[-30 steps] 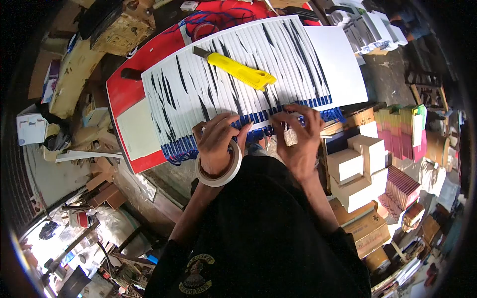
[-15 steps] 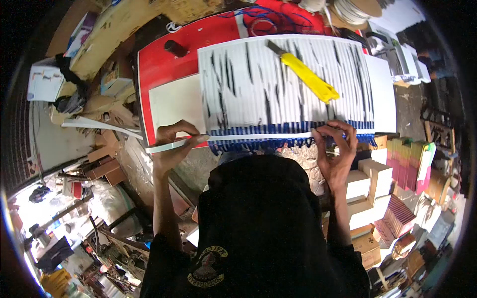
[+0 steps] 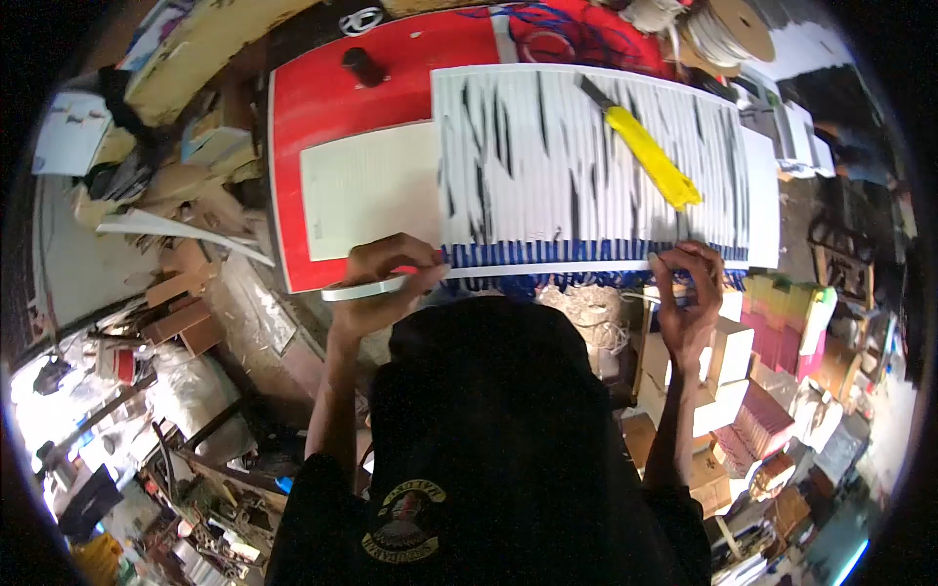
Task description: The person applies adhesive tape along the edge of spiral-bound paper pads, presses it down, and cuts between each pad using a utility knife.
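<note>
A white ridged panel (image 3: 528, 146) with black streaks lies on the table, and blue cord ends (image 3: 508, 256) line its near edge. Along that edge runs a narrow white strip (image 3: 557, 269), stretched across the cords. My left hand (image 3: 391, 278) pinches the strip at the panel's near left corner, where its loose end curls out past my fingers. Toward the right end of the edge, my right hand (image 3: 692, 278) is closed with thumb and finger on the strip. A utility knife (image 3: 650, 156) with a yellow-wrapped handle rests on the panel, its blade pointing away.
The red tabletop (image 3: 420, 59) carries a dark cylinder (image 3: 363, 67), a cream ridged sheet (image 3: 366, 190) under the panel's left side and a white sheet (image 3: 762, 195) at right. A cord spool (image 3: 733, 29) stands at the back right. Boxes (image 3: 728, 352) are stacked below right.
The panel, with the knife on it, has shifted right over the cream sheet. Both hands have moved right with the strip, and less of its loose end sticks out at left.
</note>
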Demonstrator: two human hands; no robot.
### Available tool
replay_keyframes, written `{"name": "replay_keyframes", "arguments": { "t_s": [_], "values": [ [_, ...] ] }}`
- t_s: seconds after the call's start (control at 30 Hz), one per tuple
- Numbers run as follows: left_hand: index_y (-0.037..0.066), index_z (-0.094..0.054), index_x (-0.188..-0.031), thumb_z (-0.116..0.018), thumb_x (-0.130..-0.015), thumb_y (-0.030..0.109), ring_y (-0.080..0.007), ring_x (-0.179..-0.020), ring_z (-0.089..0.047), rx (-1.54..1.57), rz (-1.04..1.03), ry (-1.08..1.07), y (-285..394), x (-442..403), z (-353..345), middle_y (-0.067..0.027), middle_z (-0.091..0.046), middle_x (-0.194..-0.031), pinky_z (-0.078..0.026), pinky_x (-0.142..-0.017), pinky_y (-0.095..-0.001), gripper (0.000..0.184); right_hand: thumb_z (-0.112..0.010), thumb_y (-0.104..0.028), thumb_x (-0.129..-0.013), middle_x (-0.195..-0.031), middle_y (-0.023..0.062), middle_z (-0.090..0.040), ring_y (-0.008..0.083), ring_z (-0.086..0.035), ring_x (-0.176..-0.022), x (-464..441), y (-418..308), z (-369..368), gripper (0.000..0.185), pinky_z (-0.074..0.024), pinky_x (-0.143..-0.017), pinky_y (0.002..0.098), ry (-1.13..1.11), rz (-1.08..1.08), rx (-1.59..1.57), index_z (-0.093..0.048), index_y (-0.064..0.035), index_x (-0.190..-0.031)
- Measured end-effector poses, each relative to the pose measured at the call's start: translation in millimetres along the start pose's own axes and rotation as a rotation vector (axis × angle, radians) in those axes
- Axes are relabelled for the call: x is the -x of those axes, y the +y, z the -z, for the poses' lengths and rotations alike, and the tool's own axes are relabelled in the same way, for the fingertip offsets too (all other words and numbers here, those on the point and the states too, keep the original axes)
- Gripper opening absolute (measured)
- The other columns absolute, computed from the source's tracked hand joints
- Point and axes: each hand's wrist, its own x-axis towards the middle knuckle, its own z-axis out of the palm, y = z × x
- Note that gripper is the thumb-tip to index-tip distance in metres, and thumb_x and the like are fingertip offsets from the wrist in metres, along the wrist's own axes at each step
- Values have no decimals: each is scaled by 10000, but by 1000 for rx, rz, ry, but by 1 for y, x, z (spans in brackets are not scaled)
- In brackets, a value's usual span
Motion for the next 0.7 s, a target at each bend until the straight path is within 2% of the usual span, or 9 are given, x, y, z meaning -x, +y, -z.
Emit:
{"name": "replay_keyframes", "arguments": {
  "t_s": [0.03,0.07,0.17,0.27,0.43,0.7],
  "values": [
    [-18,-676,-900,-758,-858,-48,-167,-877,-702,19,52,12,0,0,1,-115,-697,-935,-613,-799,-313,97,-831,40,-750,-1035,103,-674,242,-676,-974,0,-6,1,205,-525,-858,364,-4,-88,-51,-739,-52,-909],
    [-24,-671,-900,-758,-861,-43,-167,-866,-705,35,104,26,0,0,2,-113,-699,-932,-616,-807,-315,97,-834,38,-744,-1019,98,-679,250,-665,-1004,0,-4,0,210,-521,-869,360,15,-41,-22,-741,-60,-904],
    [-30,-676,-895,-758,-865,-36,-168,-829,-710,-15,78,16,0,-3,4,-118,-709,-914,-619,-783,-316,87,-834,14,-754,-1050,88,-680,253,-642,-1056,1,-5,0,205,-500,-901,380,-1,-87,-30,-740,-78,-911],
    [-29,-684,-895,-753,-870,-32,-174,-822,-717,-23,72,18,-1,-2,4,-127,-715,-900,-620,-763,-320,73,-826,-2,-769,-1058,79,-681,258,-633,-1052,4,-12,-3,204,-483,-904,397,12,0,81,-734,-92,-929],
    [-30,-685,-896,-747,-877,-20,-183,-854,-721,-1,68,23,2,-2,3,-132,-715,-903,-621,-803,-332,66,-793,11,-782,-1057,72,-662,273,-613,-1014,13,-45,-34,223,-460,-905,418,29,37,19,-714,-103,-957],
    [-22,-699,-900,-756,-862,-27,-196,-879,-731,67,36,-8,-1,-4,5,-131,-725,-900,-624,-824,-333,69,-809,27,-774,-1072,60,-660,260,-602,-1041,15,-56,-43,237,-468,-910,400,5,-11,-32,-712,-94,-953]
  ]
}}
